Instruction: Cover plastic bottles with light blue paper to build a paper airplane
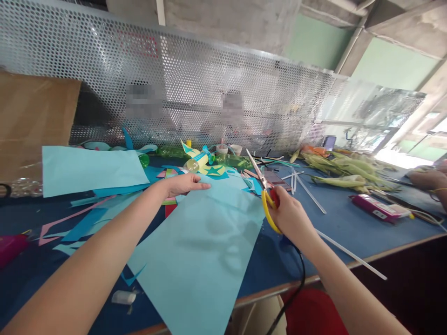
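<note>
A large sheet of light blue paper (195, 260) slants across the table and hangs over its front edge. My left hand (185, 184) is closed on the sheet's far part, with the thumb lying on top. In my right hand (284, 209) is a pair of scissors (267, 195) with yellow and red handles, its blades pointing up and away. The blades are off the paper, just beyond its right edge. Beyond my left hand lies a craft piece (197, 163) in yellow and blue, made around a clear bottle.
Another light blue sheet (94, 170) and coloured scraps (87, 218) lie to the left, by a cardboard piece (35, 116). Corn husks (342, 170), a magenta box (379, 208) and white sticks (352, 255) are at the right. Another person's hand (429, 179) is at the far right. A perforated metal screen (195, 79) stands behind.
</note>
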Demonstrator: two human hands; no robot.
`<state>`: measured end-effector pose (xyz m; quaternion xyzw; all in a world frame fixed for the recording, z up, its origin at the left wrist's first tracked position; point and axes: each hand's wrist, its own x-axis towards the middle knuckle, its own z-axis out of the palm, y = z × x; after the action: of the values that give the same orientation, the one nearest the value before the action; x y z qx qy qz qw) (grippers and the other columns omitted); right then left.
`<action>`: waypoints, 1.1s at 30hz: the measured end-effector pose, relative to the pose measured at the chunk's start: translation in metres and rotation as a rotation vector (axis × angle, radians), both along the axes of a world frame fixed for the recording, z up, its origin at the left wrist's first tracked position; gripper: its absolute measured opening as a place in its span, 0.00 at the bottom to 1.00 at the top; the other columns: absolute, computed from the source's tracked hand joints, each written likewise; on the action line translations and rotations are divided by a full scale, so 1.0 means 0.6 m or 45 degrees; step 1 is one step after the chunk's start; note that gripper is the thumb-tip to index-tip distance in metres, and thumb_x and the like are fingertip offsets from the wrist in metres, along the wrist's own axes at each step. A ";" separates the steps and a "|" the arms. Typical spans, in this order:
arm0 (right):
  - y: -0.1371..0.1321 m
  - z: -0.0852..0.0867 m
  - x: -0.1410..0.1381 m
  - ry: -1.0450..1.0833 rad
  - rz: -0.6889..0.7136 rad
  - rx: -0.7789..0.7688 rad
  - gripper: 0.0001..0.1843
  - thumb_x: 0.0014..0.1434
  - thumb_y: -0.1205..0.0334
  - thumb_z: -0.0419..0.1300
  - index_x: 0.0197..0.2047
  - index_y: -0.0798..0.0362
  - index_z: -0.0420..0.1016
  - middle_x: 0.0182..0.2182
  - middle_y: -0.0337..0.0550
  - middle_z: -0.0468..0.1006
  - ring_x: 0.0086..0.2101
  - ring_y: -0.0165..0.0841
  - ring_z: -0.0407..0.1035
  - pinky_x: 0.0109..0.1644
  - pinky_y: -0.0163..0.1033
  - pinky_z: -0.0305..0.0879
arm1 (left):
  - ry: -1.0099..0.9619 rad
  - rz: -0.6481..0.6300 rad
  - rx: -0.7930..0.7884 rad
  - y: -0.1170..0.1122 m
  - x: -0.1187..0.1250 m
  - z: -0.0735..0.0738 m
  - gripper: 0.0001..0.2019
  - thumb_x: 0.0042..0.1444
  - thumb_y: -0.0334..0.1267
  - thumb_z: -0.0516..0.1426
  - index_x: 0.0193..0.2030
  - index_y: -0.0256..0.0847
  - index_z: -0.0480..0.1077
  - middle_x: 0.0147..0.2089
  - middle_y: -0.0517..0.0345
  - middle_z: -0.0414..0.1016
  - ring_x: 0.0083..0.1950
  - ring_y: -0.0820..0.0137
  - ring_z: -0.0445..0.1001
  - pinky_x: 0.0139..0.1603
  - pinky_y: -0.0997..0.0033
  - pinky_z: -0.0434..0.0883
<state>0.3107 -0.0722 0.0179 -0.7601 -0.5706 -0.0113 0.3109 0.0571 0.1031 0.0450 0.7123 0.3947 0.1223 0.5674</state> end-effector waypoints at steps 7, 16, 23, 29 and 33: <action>0.096 0.035 0.034 -0.234 -0.235 -0.180 0.10 0.58 0.67 0.53 0.44 0.57 0.65 0.37 0.56 0.77 0.36 0.43 0.72 0.34 0.38 0.59 | 0.054 -0.037 -0.140 0.010 -0.014 -0.003 0.20 0.33 0.51 0.72 0.30 0.40 0.76 0.29 0.62 0.76 0.31 0.72 0.73 0.32 0.74 0.66; 0.126 0.011 0.013 -0.254 -0.047 -0.266 0.07 0.59 0.64 0.58 0.41 0.56 0.68 0.38 0.55 0.79 0.39 0.42 0.74 0.35 0.37 0.60 | 0.029 -0.072 -0.132 0.021 -0.016 -0.011 0.19 0.34 0.44 0.72 0.36 0.43 0.79 0.36 0.58 0.80 0.38 0.70 0.76 0.39 0.74 0.69; 0.080 0.019 0.008 -0.245 0.009 -0.187 0.05 0.60 0.60 0.55 0.38 0.51 0.64 0.35 0.50 0.78 0.34 0.40 0.73 0.31 0.35 0.57 | 0.030 -0.028 -0.087 0.017 -0.013 -0.012 0.17 0.35 0.40 0.71 0.36 0.45 0.79 0.36 0.61 0.79 0.39 0.71 0.75 0.35 0.78 0.67; 0.040 0.015 0.000 -0.043 0.162 -0.201 0.14 0.53 0.49 0.61 0.33 0.48 0.63 0.29 0.42 0.75 0.28 0.35 0.68 0.29 0.35 0.58 | -0.016 -0.094 -0.128 0.011 -0.008 -0.008 0.19 0.35 0.40 0.71 0.39 0.45 0.79 0.37 0.61 0.79 0.39 0.71 0.75 0.36 0.77 0.69; 0.013 0.004 -0.004 -0.027 0.282 -0.361 0.15 0.50 0.49 0.62 0.31 0.49 0.63 0.27 0.38 0.73 0.26 0.32 0.63 0.29 0.34 0.56 | -0.082 -0.108 -0.130 0.008 -0.007 -0.005 0.19 0.37 0.42 0.71 0.39 0.44 0.78 0.37 0.60 0.79 0.38 0.71 0.76 0.36 0.76 0.70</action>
<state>0.3083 -0.0644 0.0206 -0.7287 -0.6498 0.0955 0.1940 0.0530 0.1077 0.0420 0.6943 0.3514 0.1005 0.6200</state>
